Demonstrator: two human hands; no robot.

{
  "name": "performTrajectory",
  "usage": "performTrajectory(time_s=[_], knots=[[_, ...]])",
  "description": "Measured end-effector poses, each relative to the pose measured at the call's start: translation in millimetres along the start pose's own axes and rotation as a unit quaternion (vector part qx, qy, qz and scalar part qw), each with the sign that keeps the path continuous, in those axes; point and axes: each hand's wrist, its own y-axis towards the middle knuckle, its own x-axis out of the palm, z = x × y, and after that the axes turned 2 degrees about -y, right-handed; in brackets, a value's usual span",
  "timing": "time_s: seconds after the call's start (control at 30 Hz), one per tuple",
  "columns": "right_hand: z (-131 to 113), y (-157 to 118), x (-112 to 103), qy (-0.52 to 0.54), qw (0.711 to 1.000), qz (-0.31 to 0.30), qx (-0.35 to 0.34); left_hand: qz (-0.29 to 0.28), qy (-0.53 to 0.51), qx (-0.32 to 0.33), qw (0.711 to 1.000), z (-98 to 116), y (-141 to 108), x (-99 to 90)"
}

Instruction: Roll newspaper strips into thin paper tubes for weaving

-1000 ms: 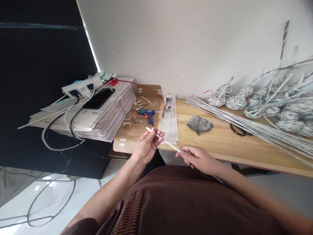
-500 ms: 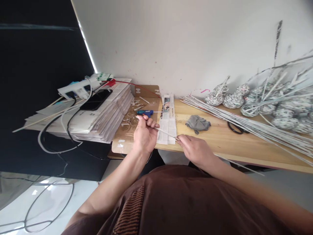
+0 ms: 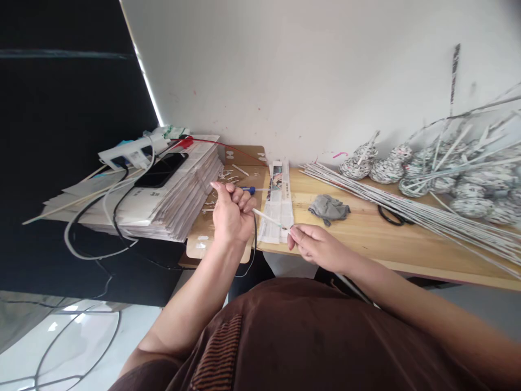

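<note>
A thin rolled-newspaper stick point(image 3: 267, 217) stretches between my two hands, above the table's front edge. My left hand point(image 3: 235, 212), palm turned up, has its fingers curled round the stick's left end. My right hand point(image 3: 315, 244) pinches it farther right, and a length of it comes out below that wrist. Beneath the stick lie flat newspaper strips point(image 3: 277, 201). Partly hidden behind my left fingers is a blue glue gun point(image 3: 249, 190), resting on a piece of cardboard point(image 3: 195, 250) with paper scraps.
A tall paper stack point(image 3: 163, 209) at left carries a phone point(image 3: 160, 169), a power strip point(image 3: 130, 152) and cables. To the right are a grey cloth point(image 3: 329, 208), a bundle of paper sticks point(image 3: 402, 212), black-handled scissors point(image 3: 391, 215) and several woven paper gourd shapes point(image 3: 386, 169).
My left hand has shifted slightly left and up, covering more of the glue gun. The right hand has moved a little left, and its end of the stick now hangs below the wrist.
</note>
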Motion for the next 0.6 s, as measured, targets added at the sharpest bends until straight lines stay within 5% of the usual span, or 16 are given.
performTrajectory(time_s=[0.1, 0.23, 0.3, 0.37, 0.47, 0.6], knots=[[-0.4, 2.8, -2.3, 0.115, 0.982, -0.132, 0.064, -0.015, -0.003, -0.006, 1.0, -0.7, -2.1, 0.5], [-8.5, 9.4, 3.3, -0.025, 0.999, 0.011, -0.034, -0.006, 0.024, -0.004, 1.0, -5.5, -7.7, 1.3], [-10.2, 12.5, 7.1, -0.023, 0.999, 0.021, -0.04, -0.01, 0.036, -0.005, 0.999, -6.0, -10.4, 2.0], [-7.7, 15.1, 8.0, 0.078, 0.993, -0.085, 0.019, -0.024, 0.036, -0.02, 0.999, -4.5, -12.3, 2.7], [-2.7, 19.1, 5.1, 0.211, 0.948, -0.223, 0.088, -0.046, 0.023, -0.04, 0.998, -2.4, -13.9, 2.6], [-12.1, 26.7, 8.4, 0.164, 0.979, -0.124, 0.015, -0.051, 0.024, -0.028, 0.998, -7.5, -17.4, 1.3]])
